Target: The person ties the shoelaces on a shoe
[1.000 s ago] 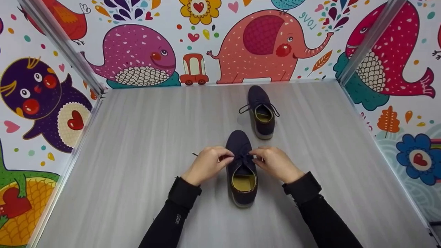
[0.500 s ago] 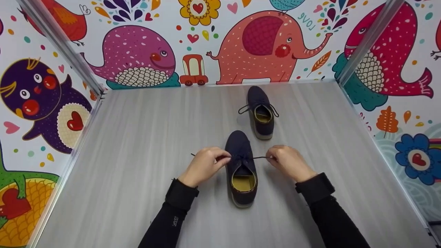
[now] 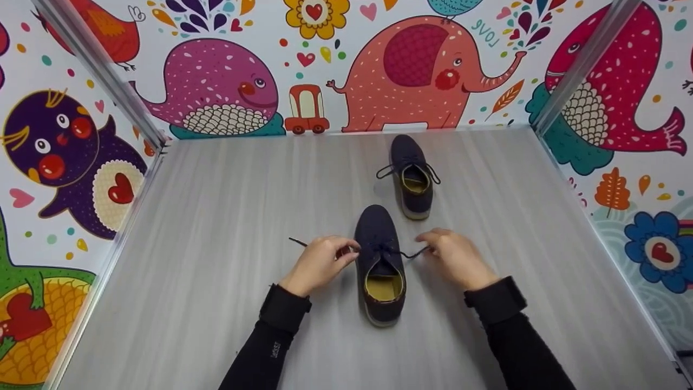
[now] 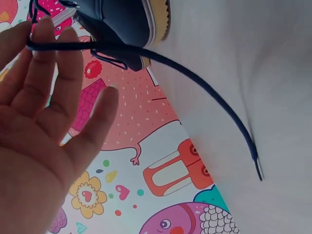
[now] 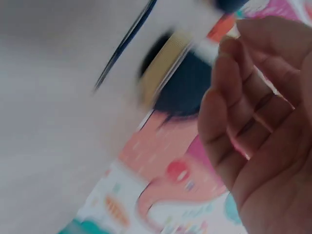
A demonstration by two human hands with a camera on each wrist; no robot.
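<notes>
A dark navy lace-up shoe (image 3: 374, 225) with a yellowish lining stands upright on the floor, toe pointing away. At its left side my left hand (image 3: 320, 262) pinches a shoelace (image 4: 204, 85) between thumb and finger; the lace's tipped end trails out past the hand. On the right, another shoelace end (image 3: 411, 255) slants from the shoe toward my right hand (image 3: 457, 260). The right wrist view shows that lace (image 5: 122, 46) hanging apart from the fingers, which are loosely bent and hold nothing. The laces cross over the shoe's tongue.
A matching shoe (image 3: 405, 154) with its laces in a bow stands farther back, slightly right. Pale grey boarded floor (image 3: 243, 189) lies around both shoes. Walls with printed cartoon animals, such as an elephant (image 3: 411, 76), enclose the back and sides.
My right hand has moved right from the shoe, drawing the lace out taut, and then let it go slack. The left hand has shifted slightly left, with more lace showing behind it.
</notes>
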